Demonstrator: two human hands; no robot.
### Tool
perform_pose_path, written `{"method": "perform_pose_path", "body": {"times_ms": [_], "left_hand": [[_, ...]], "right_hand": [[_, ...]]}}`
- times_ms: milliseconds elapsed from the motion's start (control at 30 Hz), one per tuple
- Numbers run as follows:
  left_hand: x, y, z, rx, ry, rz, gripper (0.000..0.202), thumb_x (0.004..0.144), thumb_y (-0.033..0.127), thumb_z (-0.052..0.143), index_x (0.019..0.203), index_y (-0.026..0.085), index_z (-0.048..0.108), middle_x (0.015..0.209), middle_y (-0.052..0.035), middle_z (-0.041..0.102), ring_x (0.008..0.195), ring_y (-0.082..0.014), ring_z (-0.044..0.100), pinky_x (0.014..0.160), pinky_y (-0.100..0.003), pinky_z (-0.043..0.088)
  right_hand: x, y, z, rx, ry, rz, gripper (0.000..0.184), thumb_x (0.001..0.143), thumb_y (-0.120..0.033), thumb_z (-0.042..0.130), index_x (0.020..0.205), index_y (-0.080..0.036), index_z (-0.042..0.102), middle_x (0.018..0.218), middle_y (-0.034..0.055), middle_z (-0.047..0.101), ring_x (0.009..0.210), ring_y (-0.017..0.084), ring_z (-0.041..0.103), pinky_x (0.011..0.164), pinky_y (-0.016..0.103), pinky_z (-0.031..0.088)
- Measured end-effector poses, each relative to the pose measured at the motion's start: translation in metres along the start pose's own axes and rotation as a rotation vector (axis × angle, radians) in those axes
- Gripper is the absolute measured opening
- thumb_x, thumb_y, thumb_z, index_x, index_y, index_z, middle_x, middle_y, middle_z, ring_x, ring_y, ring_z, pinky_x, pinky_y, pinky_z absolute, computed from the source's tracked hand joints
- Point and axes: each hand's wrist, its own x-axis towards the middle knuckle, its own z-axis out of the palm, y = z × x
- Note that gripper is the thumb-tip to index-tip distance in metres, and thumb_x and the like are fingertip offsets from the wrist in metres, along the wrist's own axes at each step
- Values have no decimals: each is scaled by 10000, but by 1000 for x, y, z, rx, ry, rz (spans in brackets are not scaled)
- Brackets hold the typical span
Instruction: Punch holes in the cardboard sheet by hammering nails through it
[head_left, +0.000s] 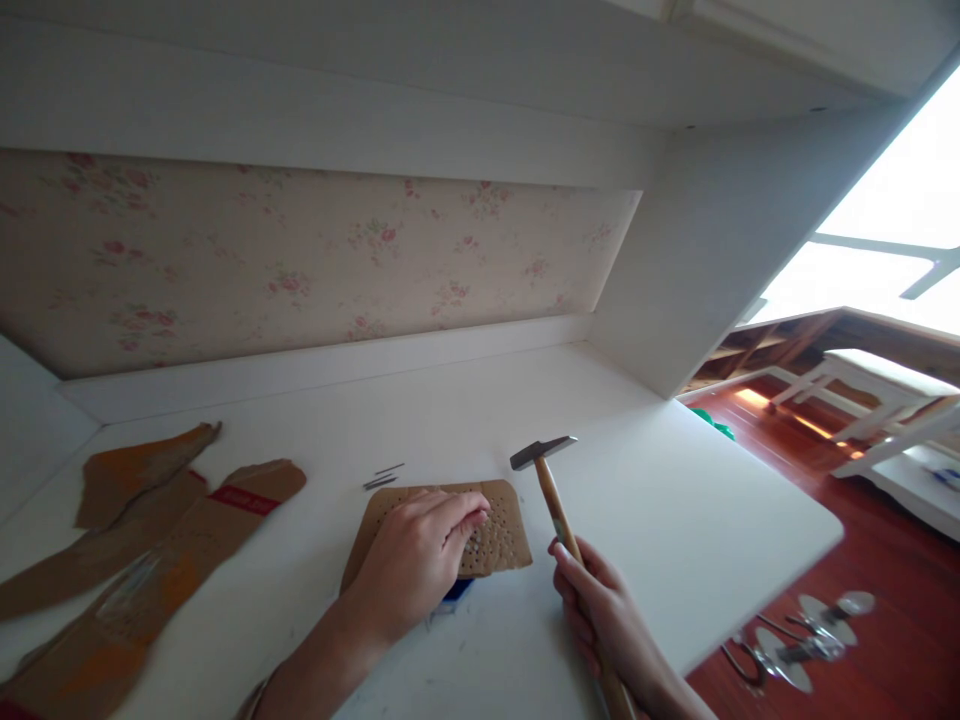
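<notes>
My right hand is wrapped round the wooden handle of a hammer. The hammer's dark metal head is raised to the right of a perforated cardboard piece. Over that cardboard, my left hand has its thumb and fingertips pinched together; whatever they hold, if anything, is hidden. Many small holes dot the cardboard, and some small shiny bits show below my left fingertips. Part of a blue object sticks out from under its near edge. Several thin metal nails lie just behind the cardboard.
Torn cardboard strips lie on the left of the white tabletop. A white shelf overhangs the back, and a side panel closes the right rear. Beyond the table's right edge are a reddish floor, a white stool and a shiny metal fixture.
</notes>
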Motion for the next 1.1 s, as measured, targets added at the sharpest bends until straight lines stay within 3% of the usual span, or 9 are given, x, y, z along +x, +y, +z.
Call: {"method": "perform_pose_path", "body": {"times_ms": [400,1100], "left_hand": [[0,-4,3,-42,-11,-46,129,953,181,560,991,237,670,952,2,754,883,-163,707,843,-271,534],[-3,-4,4,-36,35,4,154,950,167,562,1039,234,668,976,-4,765,888,-166,724,829,-265,567]], "right_hand": [[-2,-2,0,15,-9,-10,389,832,-611,601,822,-243,475,574,-127,409,301,26,281,197,128,274],[-3,-2,0,7,-22,-11,379,858,-597,584,815,-239,466,602,-115,418,318,26,296,207,129,291]]}}
